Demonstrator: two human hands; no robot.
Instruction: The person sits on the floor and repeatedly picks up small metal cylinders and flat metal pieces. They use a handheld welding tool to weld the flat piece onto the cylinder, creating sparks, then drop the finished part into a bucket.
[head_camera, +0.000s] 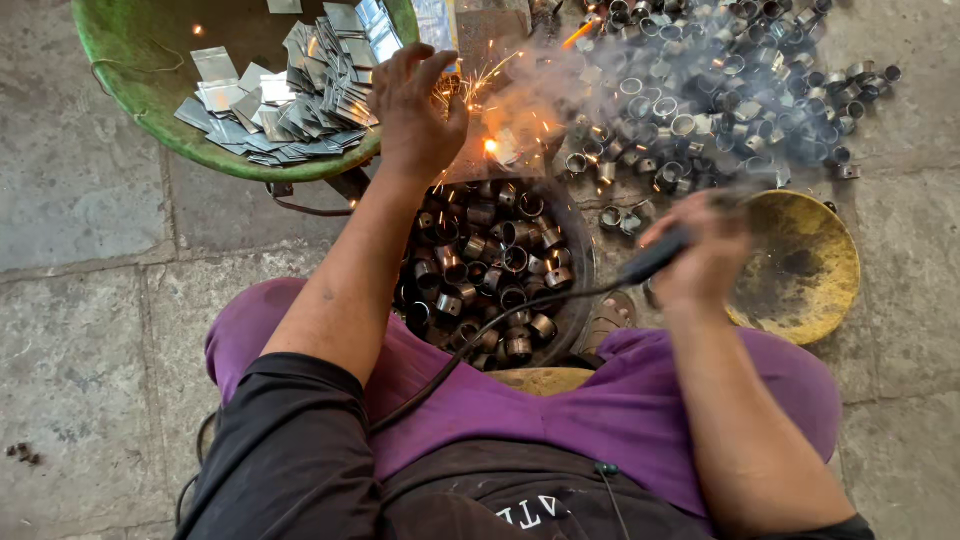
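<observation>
From the head view I see my left hand (415, 110) reaching forward toward twelve o'clock, fingers curled down and pressed onto a small metal piece (470, 150) on the floor. That piece is mostly hidden under my palm and the glare, so I cannot tell its exact shape. Bright orange sparks (490, 145) burst just beside the hand at its three o'clock side, and grey smoke (620, 80) drifts off toward one o'clock.

My right hand (705, 250) is blurred, closed around the dark handle of a welding torch (655, 258). A black cable (480, 345) runs from that handle back across my purple-clad lap toward seven o'clock.

Between my knees sits a dark round basin (578, 300) filled with short metal rings (490, 270), dull and shiny mixed, heaped loosely. At one o'clock a larger scatter of similar loose rings (720, 80) lies spread on the stone floor (90, 330), partly veiled by the smoke. At eleven o'clock a green shallow pan (130, 110) holds a pile of flat silvery sheet-metal strips (300, 95), many fanned out and overlapping; my left hand is just beside its rim. At three o'clock, near my right hand, a worn yellow bowl (810, 270) rests on the floor, its inside dark and stained.
</observation>
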